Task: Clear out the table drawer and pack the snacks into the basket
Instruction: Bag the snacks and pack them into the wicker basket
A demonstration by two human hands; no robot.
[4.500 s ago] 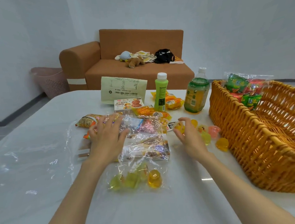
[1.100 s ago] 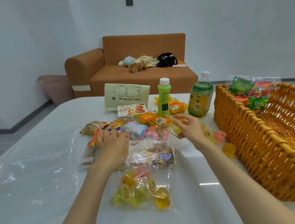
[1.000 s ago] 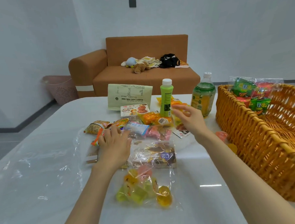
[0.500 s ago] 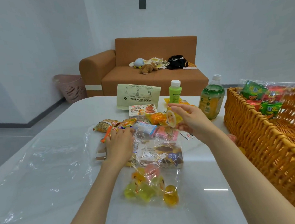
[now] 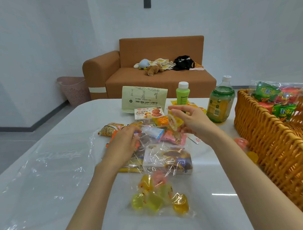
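Nearest us a clear bag (image 5: 167, 166) lay on the white table (image 5: 69, 128). A cluster of jelly cups (image 5: 151, 200) in yellow, green and pink sat in its near end, and a flat box (image 5: 168, 160) marked C2 lay further in. Our left hand (image 5: 124, 144) lay palm-down on the bag's far end, its fingers curled onto the film beside a blue-and-white packet (image 5: 154, 133). The knuckles hid the fingertips, so we could not tell whether they gripped the film or only pressed it.

Our right hand (image 5: 191, 121) was raised just beyond the bag, pinching a single yellow jelly cup (image 5: 172, 122) between thumb and fingers; the hand covered the cup's right side. A pink packet (image 5: 174, 137) lay below it.

To the right, a pink cup (image 5: 241, 142), partly behind our forearm, and a yellow cup (image 5: 252, 156) lay just beside the wicker basket (image 5: 270, 144). The frame cut the basket off. It held green and red snack packs (image 5: 276, 99) in clear wrap.

Further off stood a cookie box (image 5: 149, 113), a green bottle (image 5: 182, 94) with its base hidden behind our fingers, a tea bottle (image 5: 220, 103) and a pale pouch (image 5: 144, 98) whose print was too small to read. A sofa (image 5: 145, 80) stood beyond the table.
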